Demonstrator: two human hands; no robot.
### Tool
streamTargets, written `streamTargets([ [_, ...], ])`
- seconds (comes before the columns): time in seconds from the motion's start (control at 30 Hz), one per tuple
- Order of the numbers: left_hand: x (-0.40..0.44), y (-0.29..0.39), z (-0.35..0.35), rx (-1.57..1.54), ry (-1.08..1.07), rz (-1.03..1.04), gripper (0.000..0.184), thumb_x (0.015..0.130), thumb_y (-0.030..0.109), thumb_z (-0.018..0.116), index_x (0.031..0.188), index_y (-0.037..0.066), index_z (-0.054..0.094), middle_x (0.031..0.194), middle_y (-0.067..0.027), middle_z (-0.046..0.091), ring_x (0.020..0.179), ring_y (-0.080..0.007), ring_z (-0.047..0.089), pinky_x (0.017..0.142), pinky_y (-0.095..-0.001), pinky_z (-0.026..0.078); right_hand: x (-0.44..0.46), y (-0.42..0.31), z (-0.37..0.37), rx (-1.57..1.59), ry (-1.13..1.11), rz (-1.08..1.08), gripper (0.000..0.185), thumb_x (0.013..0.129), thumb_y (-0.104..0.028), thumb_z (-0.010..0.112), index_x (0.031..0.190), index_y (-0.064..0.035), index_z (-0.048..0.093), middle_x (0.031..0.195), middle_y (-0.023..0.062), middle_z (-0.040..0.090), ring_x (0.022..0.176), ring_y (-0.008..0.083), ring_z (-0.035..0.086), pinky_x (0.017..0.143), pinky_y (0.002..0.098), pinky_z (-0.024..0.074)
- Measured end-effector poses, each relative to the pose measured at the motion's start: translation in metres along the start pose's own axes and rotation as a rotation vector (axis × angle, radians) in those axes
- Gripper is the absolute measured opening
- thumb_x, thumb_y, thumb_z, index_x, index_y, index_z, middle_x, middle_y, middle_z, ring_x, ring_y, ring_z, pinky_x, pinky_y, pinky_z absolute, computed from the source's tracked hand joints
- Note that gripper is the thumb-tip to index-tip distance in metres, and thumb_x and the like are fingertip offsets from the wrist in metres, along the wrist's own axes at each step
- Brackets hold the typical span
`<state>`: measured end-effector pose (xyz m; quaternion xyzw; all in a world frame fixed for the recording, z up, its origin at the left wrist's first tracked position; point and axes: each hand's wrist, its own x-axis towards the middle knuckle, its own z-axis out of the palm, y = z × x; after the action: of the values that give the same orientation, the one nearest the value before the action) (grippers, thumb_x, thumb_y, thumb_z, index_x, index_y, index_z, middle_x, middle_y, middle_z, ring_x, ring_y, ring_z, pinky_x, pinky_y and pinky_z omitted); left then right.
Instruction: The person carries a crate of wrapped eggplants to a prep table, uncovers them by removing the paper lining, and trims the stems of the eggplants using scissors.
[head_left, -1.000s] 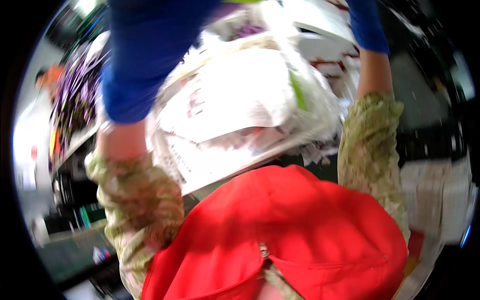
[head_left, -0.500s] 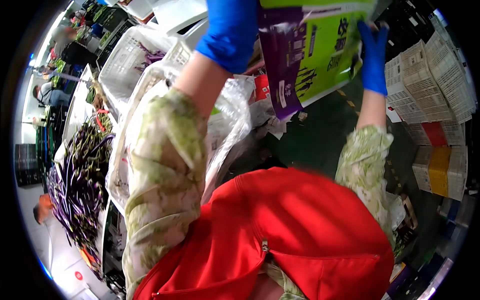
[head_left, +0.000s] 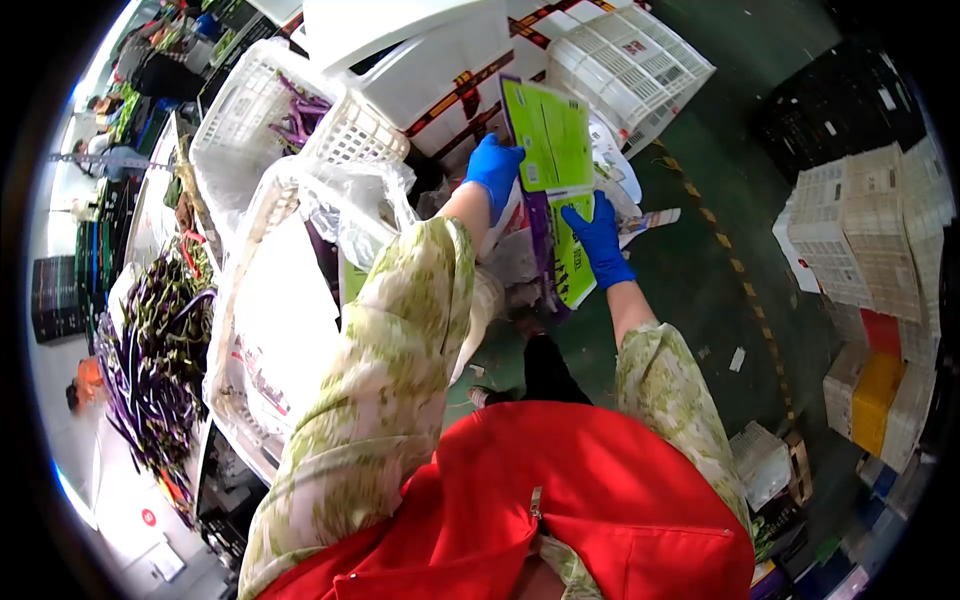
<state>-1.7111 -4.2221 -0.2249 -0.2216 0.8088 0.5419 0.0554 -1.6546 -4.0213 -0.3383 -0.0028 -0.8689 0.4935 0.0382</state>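
Head view: printed package point(head_left: 552, 165), green and purple, folded across middle, held above green floor point(head_left: 665, 340), right of white basket point(head_left: 222, 340). Left hand point(head_left: 494, 172), blue-gloved, grasping package's purple left edge by upper panel. Right hand point(head_left: 600, 245), also blue-gloved, fingers spread across lower panel at its right edge; whether clamped on it, cannot tell. Clear plastic point(head_left: 362, 205) bunched at basket's far edge; white sheet point(head_left: 285, 305) lying toward its middle. White crate point(head_left: 632, 72) just beyond package.
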Motion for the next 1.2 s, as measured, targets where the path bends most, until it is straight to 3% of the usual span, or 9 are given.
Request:
streamTargets([
  [0.2,-0.126,0.118,-0.157,-0.44,-0.047,0.347,0.051,0.083,0.013,0.062,0.128,0.0,0.043,0.125,-0.0142,0.051,0.113,-0.0224,0.05,0.096,-0.0294,0.038,0.007,-0.053,0.0,0.44,-0.218,0.207,0.044,0.077,-0.016,0.068,0.112,0.0028,0.049,0.101,0.0112,0.057,0.091,0.0174,0.054,0.079,0.0316,0.0449],
  [0.3,-0.212,0.098,-0.262,-0.428,0.263,0.645,0.046,0.085,0.005,0.058,0.128,0.003,0.044,0.128,-0.0104,0.049,0.116,-0.0192,0.048,0.098,-0.0289,0.036,0.023,-0.073,-0.01,0.44,-0.238,0.077,0.022,0.083,-0.018,0.061,0.097,-0.0037,0.051,0.088,0.0025,0.053,0.082,0.0125,0.049,0.074,0.0285,0.0418],
  [0.4,-0.299,0.025,-0.332,-0.278,0.505,0.503,0.053,0.082,0.004,0.06,0.132,0.005,0.041,0.134,-0.0074,0.044,0.122,-0.0159,0.042,0.1,-0.0304,0.034,0.046,-0.129,-0.012,0.87,-0.375,-0.003,0.014,0.09,-0.007,0.051,0.103,-0.0044,0.054,0.09,0.0013,0.053,0.083,0.0101,0.05,0.076,0.0245,0.0429],
  [0.57,-0.395,-0.154,-0.345,0.294,0.433,-0.018,0.104,0.062,0.039,0.079,0.142,0.014,0.018,0.144,-0.0202,0.022,0.135,-0.0324,0.018,0.106,-0.0427,0.022,-0.038,-0.337,-0.004,0.477,-0.933,-0.704,0.045,0.083,-0.007,0.062,0.125,-0.0038,0.045,0.119,0.0107,0.053,0.109,0.019,0.052,0.095,0.031,0.0411],
  [0.7,-0.412,-0.199,-0.316,0.708,0.299,-0.109,0.127,0.047,0.055,0.081,0.144,0.023,0.006,0.146,-0.0232,0.008,0.132,-0.0443,0.014,0.1,-0.0594,0.023,-0.141,-0.396,0.047,-0.251,-1.085,-1.554,0.084,0.067,-0.046,0.072,0.132,-0.0069,0.037,0.133,0.0183,0.039,0.127,0.0314,0.033,0.103,0.0416,0.0287],
  [0.77,-0.421,-0.191,-0.322,0.777,0.442,0.013,0.099,0.059,0.041,0.077,0.139,0.018,0.023,0.137,-0.0207,0.028,0.123,-0.0398,0.033,0.095,-0.0496,0.035,-0.18,-0.371,0.079,-0.504,-1.07,-1.764,0.092,0.06,-0.054,0.07,0.132,-0.0083,0.036,0.131,0.0186,0.038,0.124,0.0354,0.034,0.1,0.0445,0.0294],
  [0.87,-0.41,-0.217,-0.349,0.908,0.513,-0.006,0.044,0.07,0.02,0.067,0.112,0.014,0.055,0.097,-0.0106,0.06,0.083,-0.0286,0.059,0.072,-0.0382,0.047,-0.187,-0.373,0.12,-0.576,-1.19,-1.694,0.086,0.057,-0.05,0.072,0.127,-0.0101,0.042,0.12,0.0173,0.047,0.109,0.0339,0.047,0.091,0.0459,0.0371],
  [0.97,-0.41,-0.223,-0.37,0.609,0.951,0.274,0.022,0.074,0.014,0.066,0.095,0.01,0.063,0.088,-0.0119,0.063,0.079,-0.0292,0.061,0.07,-0.0348,0.049,-0.177,-0.377,0.144,-0.503,-1.208,-1.728,0.036,0.069,-0.029,0.064,0.099,-0.0111,0.057,0.084,0.0146,0.06,0.072,0.0329,0.059,0.064,0.0421,0.0474],
  [1.2,-0.418,-0.214,-0.392,0.509,0.57,0.213,0.113,0.055,0.044,0.079,0.143,0.018,0.013,0.139,-0.025,0.027,0.129,-0.0394,0.025,0.105,-0.0454,0.024,-0.131,-0.474,0.184,-0.058,-1.266,-1.13,0.034,0.071,0.002,0.049,0.1,-0.0065,0.065,0.088,0.0081,0.066,0.078,0.0188,0.062,0.072,0.0293,0.0486],
])
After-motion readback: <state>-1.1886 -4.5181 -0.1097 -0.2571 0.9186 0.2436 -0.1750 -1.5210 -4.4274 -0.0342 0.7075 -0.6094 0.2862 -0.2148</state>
